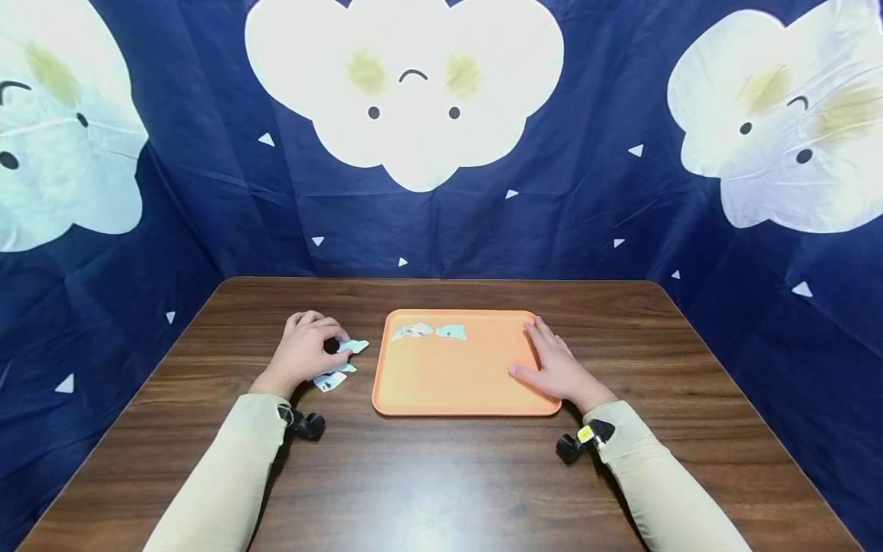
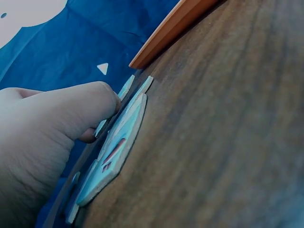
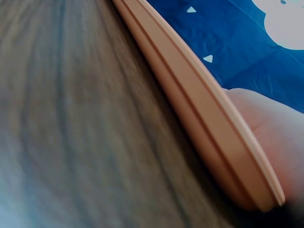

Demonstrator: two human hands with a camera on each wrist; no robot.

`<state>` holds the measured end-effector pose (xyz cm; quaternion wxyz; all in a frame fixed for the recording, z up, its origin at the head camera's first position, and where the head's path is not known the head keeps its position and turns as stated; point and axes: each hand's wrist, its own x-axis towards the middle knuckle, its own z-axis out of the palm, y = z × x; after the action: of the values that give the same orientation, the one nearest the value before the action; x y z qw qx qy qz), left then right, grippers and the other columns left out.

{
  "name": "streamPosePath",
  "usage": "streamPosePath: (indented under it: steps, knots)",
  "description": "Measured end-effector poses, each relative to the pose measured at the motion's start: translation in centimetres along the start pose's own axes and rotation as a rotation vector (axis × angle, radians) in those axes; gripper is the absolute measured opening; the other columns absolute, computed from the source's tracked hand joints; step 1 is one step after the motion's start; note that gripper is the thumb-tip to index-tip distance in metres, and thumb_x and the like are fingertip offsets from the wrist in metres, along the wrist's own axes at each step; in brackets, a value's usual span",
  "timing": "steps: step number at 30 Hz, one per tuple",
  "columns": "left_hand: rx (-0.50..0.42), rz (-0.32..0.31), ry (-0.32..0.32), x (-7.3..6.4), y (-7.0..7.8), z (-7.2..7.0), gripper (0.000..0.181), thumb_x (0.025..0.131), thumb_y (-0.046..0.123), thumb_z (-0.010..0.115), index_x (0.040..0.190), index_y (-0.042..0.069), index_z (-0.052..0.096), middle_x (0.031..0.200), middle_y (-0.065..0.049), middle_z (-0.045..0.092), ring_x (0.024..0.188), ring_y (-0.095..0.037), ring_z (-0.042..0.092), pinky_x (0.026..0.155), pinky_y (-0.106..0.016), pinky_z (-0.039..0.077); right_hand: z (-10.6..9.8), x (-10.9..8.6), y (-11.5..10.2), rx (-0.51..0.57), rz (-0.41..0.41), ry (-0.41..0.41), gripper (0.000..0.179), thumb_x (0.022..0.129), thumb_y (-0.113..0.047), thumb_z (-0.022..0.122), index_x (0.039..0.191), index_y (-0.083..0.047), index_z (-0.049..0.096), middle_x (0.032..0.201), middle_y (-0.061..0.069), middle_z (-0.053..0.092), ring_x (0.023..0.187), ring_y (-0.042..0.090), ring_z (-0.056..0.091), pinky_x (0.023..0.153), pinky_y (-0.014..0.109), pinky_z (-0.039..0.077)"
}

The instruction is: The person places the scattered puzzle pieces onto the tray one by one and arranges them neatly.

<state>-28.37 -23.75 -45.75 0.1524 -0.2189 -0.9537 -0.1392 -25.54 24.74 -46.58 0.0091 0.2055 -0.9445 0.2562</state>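
Note:
My left hand pinches a pale blue, irregular puzzle piece between thumb and fingers, left of the orange tray. In the left wrist view the thumb covers part of the pinched piece. Just beneath that hand lie more flat printed puzzle pieces, overlapping and partly hidden by it. Two pieces rest inside the tray near its far left corner: a patterned one and a light blue one. My right hand rests with spread fingers on the tray's right rim.
Both the tray and the loose pieces are on a brown wood-grain table. Dark blue cloth with white clouds hangs behind the table and along both sides. A small black camera is strapped to each wrist.

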Motion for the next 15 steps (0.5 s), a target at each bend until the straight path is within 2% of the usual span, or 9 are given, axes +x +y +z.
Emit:
streamPosePath:
  steps: [5,9,15]
  knots:
    - [-0.004,-0.030,-0.002,0.0,0.2,0.0,0.020,0.080,0.037,0.078,0.093,0.021,0.076,0.101,0.003,0.072,0.107,-0.028,0.052,0.106,-0.063,0.023,-0.4,-0.1,0.5,-0.027,0.031,0.014,0.099,0.092,-0.056,0.063,0.159,0.003,0.018,0.164,0.028,0.014,0.152,0.044,0.013,0.119,0.061,0.012]
    - [-0.006,-0.050,0.008,0.0,0.4,-0.1,0.020,0.081,0.037,0.077,0.093,0.021,0.076,0.102,0.003,0.072,0.107,-0.028,0.050,0.107,-0.062,0.021,-0.7,-0.4,0.8,-0.048,0.094,-0.005,0.101,0.094,-0.060,0.058,0.159,0.005,0.015,0.164,0.028,0.015,0.152,0.045,0.010,0.120,0.060,0.008]
    - [-0.010,-0.043,0.033,0.6,1.0,-0.4,0.021,0.080,0.037,0.077,0.094,0.021,0.076,0.104,0.002,0.072,0.108,-0.028,0.050,0.107,-0.062,0.020,-1.2,-0.9,1.0,-0.117,0.173,-0.037,0.099,0.095,-0.068,0.048,0.159,0.002,0.022,0.164,0.028,0.015,0.151,0.049,0.006,0.117,0.066,0.005]
